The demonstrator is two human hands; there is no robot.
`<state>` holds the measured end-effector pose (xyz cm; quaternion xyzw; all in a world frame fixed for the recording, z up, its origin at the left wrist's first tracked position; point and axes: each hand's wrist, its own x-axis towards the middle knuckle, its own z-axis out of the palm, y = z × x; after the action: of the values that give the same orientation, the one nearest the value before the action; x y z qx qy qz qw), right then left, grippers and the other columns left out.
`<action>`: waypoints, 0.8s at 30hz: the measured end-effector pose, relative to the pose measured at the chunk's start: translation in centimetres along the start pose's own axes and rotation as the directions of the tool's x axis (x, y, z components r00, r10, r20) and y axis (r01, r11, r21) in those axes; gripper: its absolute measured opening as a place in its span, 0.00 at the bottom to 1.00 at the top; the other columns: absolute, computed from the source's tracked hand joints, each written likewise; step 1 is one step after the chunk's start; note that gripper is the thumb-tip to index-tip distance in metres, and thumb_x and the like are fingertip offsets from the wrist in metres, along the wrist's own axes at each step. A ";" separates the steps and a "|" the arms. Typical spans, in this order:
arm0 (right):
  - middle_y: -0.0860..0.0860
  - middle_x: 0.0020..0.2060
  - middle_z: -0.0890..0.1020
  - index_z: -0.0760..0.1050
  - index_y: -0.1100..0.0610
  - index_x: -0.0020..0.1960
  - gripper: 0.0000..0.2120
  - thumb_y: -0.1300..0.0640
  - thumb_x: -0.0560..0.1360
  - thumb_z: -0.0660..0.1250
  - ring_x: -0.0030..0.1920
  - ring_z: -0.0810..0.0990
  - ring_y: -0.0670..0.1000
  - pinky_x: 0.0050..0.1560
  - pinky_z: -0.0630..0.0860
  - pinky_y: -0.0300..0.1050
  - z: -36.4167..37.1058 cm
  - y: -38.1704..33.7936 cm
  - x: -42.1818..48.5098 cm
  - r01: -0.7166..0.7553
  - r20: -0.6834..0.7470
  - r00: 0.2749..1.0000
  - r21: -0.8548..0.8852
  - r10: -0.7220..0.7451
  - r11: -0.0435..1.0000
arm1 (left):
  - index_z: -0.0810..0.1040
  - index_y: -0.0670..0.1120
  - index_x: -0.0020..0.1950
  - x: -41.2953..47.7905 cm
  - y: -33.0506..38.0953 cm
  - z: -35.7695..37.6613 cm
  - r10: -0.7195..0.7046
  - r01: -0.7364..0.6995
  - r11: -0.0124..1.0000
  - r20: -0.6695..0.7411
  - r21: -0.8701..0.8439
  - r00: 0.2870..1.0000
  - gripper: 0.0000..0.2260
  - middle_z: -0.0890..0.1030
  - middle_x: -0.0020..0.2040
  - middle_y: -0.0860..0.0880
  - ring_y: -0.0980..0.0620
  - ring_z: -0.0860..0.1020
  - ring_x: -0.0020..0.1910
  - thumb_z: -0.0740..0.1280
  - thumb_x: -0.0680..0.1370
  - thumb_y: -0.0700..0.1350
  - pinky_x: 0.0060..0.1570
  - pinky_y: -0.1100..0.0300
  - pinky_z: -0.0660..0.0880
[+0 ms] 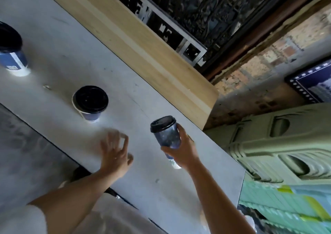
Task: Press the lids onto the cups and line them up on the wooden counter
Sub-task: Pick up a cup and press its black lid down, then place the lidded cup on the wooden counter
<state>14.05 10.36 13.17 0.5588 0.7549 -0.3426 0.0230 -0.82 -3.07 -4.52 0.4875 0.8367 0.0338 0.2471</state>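
Observation:
My right hand (pixel 184 153) grips a blue paper cup (pixel 167 135) with a black lid, held tilted just above the grey surface (pixel 59 37). My left hand (pixel 116 153) hovers to its left with fingers spread, blurred, holding nothing. A second lidded blue cup (pixel 90 103) stands upright on the grey surface farther left. A third lidded blue cup (pixel 11 49) stands at the left edge of the view, partly cut off. The wooden counter (pixel 143 42) runs as a pale raised strip behind the grey surface.
Beyond the wooden counter is a dark carved screen (pixel 206 10) and a brick wall (pixel 268 58). Green plastic crates (pixel 286 153) stand off the right end of the surface. A darker grey panel (pixel 26 153) lies lower at the left.

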 end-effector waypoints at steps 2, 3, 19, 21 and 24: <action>0.50 0.64 0.75 0.59 0.46 0.78 0.44 0.52 0.68 0.78 0.63 0.75 0.55 0.61 0.75 0.51 -2.2 -0.1 0.5 0.108 0.028 0.994 -0.169 -0.105 0.980 | 0.67 0.41 0.75 -0.1 0.7 1.0 -0.005 0.004 0.998 -0.017 -0.057 1.000 0.40 0.60 0.77 0.33 0.26 0.57 0.74 0.75 0.67 0.53 0.66 0.25 0.58; 0.50 0.66 0.74 0.57 0.44 0.78 0.43 0.53 0.69 0.76 0.64 0.73 0.55 0.63 0.74 0.52 -3.3 -0.4 0.6 0.143 0.047 0.990 -0.278 -0.135 0.950 | 0.66 0.41 0.76 -0.2 1.0 1.3 -0.014 0.012 0.997 -0.020 -0.083 1.000 0.39 0.59 0.77 0.33 0.26 0.56 0.75 0.75 0.68 0.52 0.68 0.25 0.56; 0.59 0.64 0.69 0.73 0.51 0.67 0.22 0.51 0.74 0.68 0.67 0.63 0.68 0.72 0.42 0.75 -12.7 -10.1 -0.3 0.108 0.185 0.926 -0.965 -0.328 -0.239 | 0.69 0.39 0.75 0.0 1.0 3.8 -0.012 0.002 0.999 -0.218 -0.048 0.976 0.35 0.59 0.79 0.33 0.26 0.60 0.74 0.57 0.74 0.59 0.73 0.31 0.51; 0.61 0.65 0.69 0.73 0.54 0.66 0.20 0.52 0.75 0.66 0.68 0.63 0.68 0.72 0.41 0.75 -11.8 -10.2 -0.3 0.110 0.201 0.921 -0.956 -0.333 -0.272 | 0.69 0.40 0.75 -0.2 1.1 3.6 -0.029 0.017 0.998 -0.194 -0.064 0.981 0.35 0.58 0.79 0.34 0.27 0.59 0.75 0.57 0.73 0.59 0.72 0.30 0.53; 0.61 0.64 0.69 0.73 0.54 0.66 0.19 0.53 0.75 0.65 0.67 0.63 0.69 0.73 0.42 0.75 -10.9 -11.1 -0.2 0.109 0.206 0.908 -0.958 -0.366 -0.267 | 0.69 0.40 0.75 -0.1 1.0 3.8 -0.025 0.018 0.999 -0.230 -0.032 0.973 0.36 0.58 0.80 0.34 0.27 0.58 0.76 0.57 0.73 0.60 0.72 0.29 0.53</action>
<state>8.42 14.60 27.05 0.1964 0.8295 0.4183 0.3138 1.76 -3.28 -7.55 0.4674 0.8644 0.1001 0.1559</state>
